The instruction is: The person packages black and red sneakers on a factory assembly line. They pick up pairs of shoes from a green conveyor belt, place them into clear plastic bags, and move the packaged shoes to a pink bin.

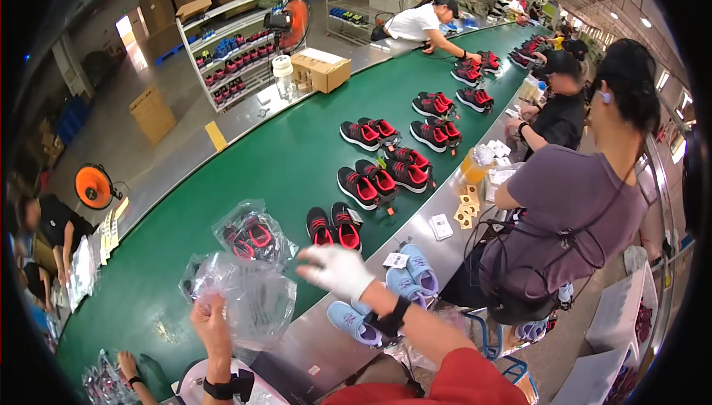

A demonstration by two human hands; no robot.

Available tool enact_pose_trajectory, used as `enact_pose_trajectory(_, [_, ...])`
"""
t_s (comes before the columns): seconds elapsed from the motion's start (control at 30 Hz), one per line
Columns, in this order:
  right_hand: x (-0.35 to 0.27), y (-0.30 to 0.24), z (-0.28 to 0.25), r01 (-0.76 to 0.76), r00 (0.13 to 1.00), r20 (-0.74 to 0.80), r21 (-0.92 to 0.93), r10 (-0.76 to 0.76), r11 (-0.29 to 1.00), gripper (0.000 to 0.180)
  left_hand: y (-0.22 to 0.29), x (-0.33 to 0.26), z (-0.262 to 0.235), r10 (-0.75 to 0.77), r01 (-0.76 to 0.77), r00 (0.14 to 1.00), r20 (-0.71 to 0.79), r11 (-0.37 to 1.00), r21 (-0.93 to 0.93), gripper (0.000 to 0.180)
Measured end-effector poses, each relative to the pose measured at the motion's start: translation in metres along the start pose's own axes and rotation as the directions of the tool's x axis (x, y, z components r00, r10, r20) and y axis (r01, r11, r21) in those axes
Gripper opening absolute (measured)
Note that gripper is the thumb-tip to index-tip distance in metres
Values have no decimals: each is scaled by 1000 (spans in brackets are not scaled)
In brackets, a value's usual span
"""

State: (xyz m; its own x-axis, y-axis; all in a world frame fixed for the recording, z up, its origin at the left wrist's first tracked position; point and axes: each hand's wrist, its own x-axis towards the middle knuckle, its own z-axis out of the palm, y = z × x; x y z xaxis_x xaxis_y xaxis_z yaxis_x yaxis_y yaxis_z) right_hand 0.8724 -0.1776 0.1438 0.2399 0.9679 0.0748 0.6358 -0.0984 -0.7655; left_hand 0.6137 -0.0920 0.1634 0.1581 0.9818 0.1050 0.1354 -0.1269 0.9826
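A clear plastic bag [256, 294] hangs from my bare left hand [211, 323], its edge pinched between the fingers. My right hand [335, 271], in a white glove and slightly blurred, reaches over the green conveyor belt with its fingers apart and nothing in them. Just beyond it stands a pair of black-and-red sneakers [319, 227] with a white tag. Behind the bag lies another pair of black-and-red shoes [256, 238] wrapped in clear plastic. Under my right forearm, light-blue sneakers [352, 322] sit on the metal edge.
More black-and-red sneakers [360, 136] stand in pairs up the belt [282, 145]. At right a co-worker in a purple shirt [575, 190] stands beside paper cards [467, 208]. Another person's hand [127, 364] is at lower left by bagged shoes [104, 383]. Across the belt sits a cardboard box [320, 71].
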Motion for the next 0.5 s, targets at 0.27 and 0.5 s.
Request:
enact_pose_trajectory(0.27, [56,114,77,-105,889,275,-658,367,745,55,-12,-3,48,-190,168,977,101,966,198,12])
enact_pose_trajectory(0.5, [40,146,65,-86,992,37,-492,120,866,36,-12,15,41,-210,206,977,21,971,121,14])
